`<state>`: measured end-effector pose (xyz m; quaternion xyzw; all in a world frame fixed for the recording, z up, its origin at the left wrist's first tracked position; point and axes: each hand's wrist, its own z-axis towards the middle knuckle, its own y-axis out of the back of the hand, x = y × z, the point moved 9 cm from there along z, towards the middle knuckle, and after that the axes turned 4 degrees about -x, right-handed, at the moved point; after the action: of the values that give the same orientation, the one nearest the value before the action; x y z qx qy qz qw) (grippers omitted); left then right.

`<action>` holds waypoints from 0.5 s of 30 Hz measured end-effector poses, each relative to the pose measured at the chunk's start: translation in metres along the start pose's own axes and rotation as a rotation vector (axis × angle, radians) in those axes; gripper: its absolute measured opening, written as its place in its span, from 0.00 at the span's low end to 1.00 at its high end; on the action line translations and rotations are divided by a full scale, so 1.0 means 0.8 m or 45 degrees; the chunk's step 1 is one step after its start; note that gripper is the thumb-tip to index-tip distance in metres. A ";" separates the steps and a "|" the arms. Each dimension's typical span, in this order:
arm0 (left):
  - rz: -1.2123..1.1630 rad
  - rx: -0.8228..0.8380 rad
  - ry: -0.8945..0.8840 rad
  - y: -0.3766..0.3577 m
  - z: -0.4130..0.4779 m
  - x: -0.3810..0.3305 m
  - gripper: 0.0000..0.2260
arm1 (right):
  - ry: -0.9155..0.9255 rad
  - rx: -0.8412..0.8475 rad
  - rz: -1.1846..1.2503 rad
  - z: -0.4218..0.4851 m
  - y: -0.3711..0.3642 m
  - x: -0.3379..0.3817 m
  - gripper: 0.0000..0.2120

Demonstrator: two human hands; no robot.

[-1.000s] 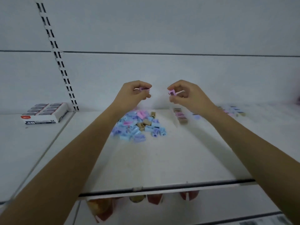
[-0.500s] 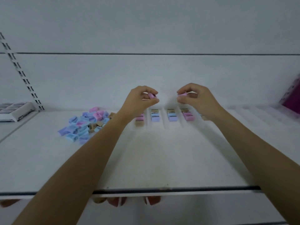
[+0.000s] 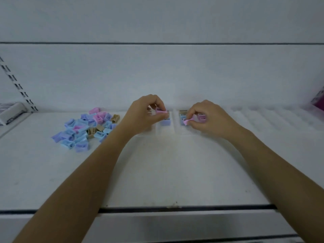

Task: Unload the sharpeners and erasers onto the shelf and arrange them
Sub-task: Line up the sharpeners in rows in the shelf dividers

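My left hand point(image 3: 145, 116) pinches a small pink sharpener point(image 3: 161, 112) just above a short row of sharpeners point(image 3: 165, 122) at the back of the white shelf point(image 3: 157, 172). A second pink sharpener point(image 3: 186, 122) sits pinched in my right hand point(image 3: 208, 120), low over the neighbouring row point(image 3: 183, 114). More lined-up sharpeners are partly hidden behind both hands. A loose pile of blue, purple, pink and tan sharpeners point(image 3: 85, 130) lies on the shelf to the left.
A white eraser box point(image 3: 10, 113) stands at the far left beyond a slotted upright point(image 3: 19, 86). A magenta package point(image 3: 318, 99) shows at the right edge. Clear ridged dividers point(image 3: 270, 118) run along the back right. The shelf's front lip point(image 3: 175, 210) crosses below my arms.
Both hands have dropped from mid-air down to the sharpener rows, each still pinching a pink sharpener. The view has swung right, shifting the pile and the eraser box to the left.
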<state>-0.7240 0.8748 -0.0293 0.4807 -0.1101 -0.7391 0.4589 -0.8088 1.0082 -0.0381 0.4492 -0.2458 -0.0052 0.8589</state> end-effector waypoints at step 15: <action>0.428 0.283 -0.159 -0.047 -0.013 -0.008 0.05 | -0.010 0.079 -0.186 -0.006 -0.010 0.004 0.02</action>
<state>-0.7361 0.9038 -0.0533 0.4566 -0.2978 -0.6637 0.5122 -0.8025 1.0062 -0.0457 0.4923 -0.2160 -0.0619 0.8409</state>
